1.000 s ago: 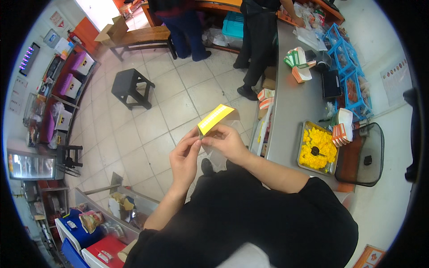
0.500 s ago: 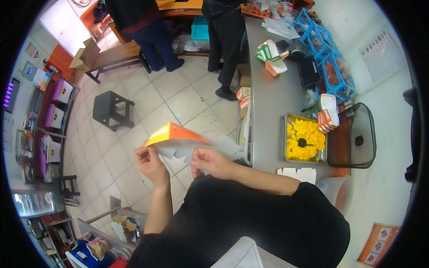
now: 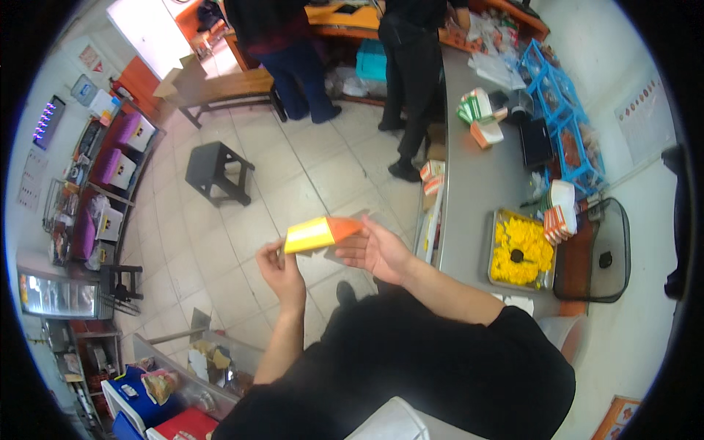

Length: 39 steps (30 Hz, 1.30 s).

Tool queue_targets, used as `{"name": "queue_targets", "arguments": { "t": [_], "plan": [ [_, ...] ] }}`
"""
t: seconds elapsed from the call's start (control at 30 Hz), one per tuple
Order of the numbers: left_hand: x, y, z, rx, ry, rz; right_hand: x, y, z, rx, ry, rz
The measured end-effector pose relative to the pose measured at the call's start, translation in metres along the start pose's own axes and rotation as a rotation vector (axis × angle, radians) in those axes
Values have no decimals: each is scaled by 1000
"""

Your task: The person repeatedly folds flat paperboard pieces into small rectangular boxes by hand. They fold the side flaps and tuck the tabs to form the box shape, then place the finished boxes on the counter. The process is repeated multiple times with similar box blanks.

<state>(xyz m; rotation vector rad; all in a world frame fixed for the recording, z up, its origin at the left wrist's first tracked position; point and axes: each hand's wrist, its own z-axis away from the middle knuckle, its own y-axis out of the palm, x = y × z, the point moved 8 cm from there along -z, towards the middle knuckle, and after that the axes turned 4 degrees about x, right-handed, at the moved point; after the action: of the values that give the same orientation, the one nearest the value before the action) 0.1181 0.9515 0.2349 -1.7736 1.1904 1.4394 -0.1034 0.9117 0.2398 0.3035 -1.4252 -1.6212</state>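
Observation:
A yellow and orange folded cardboard carton (image 3: 311,235) is in the air in front of me, above the tiled floor. My left hand (image 3: 283,273) pinches its left, yellow end between thumb and fingers. At the orange end is my right hand (image 3: 380,253), palm turned up and fingers stretched out along the carton's near edge. The right thumb lies by the orange tip. The carton's greyish underside shows partly below it, close to the right fingers.
To the right runs a grey counter (image 3: 469,176) with a metal tray (image 3: 493,253) of yellow pieces, stacked cartons (image 3: 561,213) and blue baskets (image 3: 579,158). A black stool (image 3: 214,172) stands on the floor ahead. Two people stand at the far end, near a wooden bench (image 3: 235,89).
The view has shifted left, so the room appears farther right. The carton's yellow side has turned toward me. My right hand has gone from curled fingers to an outstretched palm at the orange end.

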Motion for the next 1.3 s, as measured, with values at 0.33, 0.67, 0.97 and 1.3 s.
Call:
{"name": "queue_targets", "arguments": {
  "t": [0.33, 0.67, 0.97, 1.3],
  "plan": [
    [21, -30, 16, 191, -116, -161, -50, -73, -70, -300, 128, -41],
    [-11, 74, 26, 784, 50, -940, -59, -88, -73, -243, 202, 634],
    [33, 163, -2, 977, -20, -887, 4, -145, -42, -233, 334, 237],
    [28, 298, -62, 1253, 193, -915, 176, -221, -35, -332, 357, 224]
  ]
}}
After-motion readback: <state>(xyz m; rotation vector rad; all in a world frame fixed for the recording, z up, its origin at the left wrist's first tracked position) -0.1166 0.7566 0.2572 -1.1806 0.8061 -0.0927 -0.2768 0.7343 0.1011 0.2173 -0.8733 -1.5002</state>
